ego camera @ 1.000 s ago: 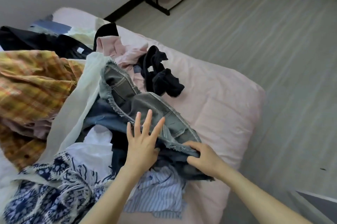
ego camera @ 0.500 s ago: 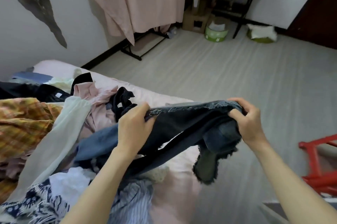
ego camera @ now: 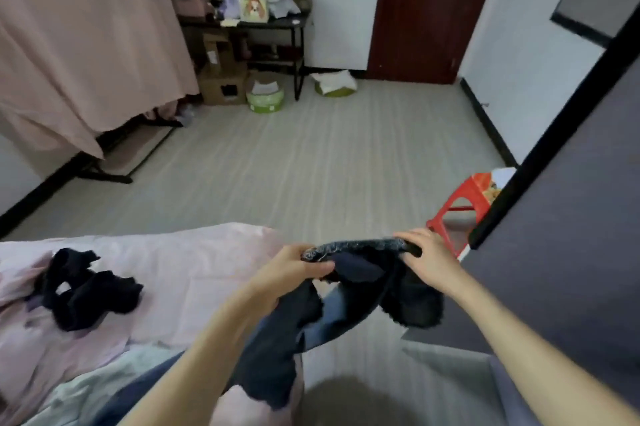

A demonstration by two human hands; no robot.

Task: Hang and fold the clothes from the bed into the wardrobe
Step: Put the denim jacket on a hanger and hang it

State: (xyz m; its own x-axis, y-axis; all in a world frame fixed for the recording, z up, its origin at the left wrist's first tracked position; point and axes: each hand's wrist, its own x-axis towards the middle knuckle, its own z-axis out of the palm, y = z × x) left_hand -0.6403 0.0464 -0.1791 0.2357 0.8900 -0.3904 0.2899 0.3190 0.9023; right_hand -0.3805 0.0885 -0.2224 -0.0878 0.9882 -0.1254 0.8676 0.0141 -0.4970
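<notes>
I hold a dark denim garment with frayed hems [ego camera: 360,283] up in the air past the corner of the bed [ego camera: 194,263]. My left hand [ego camera: 294,269] grips one end of its top edge and my right hand [ego camera: 429,259] grips the other end. The cloth hangs down between my forearms. A black garment [ego camera: 86,290] lies crumpled on the pink bedcover at the left. Pale and blue clothes [ego camera: 90,387] show at the bottom left. The dark wardrobe side [ego camera: 561,252] rises close on my right.
A red plastic stool [ego camera: 464,207] stands by the wardrobe edge. A rack draped in pink cloth [ego camera: 86,37] is at the far left, with a black shelf [ego camera: 263,27], boxes and green baskets [ego camera: 265,96] beyond. A dark red door [ego camera: 426,10] is at the back.
I lifted the denim garment off the pile with both hands and turned right, away from the bed toward the wardrobe. Most of the clothes pile has left my view.
</notes>
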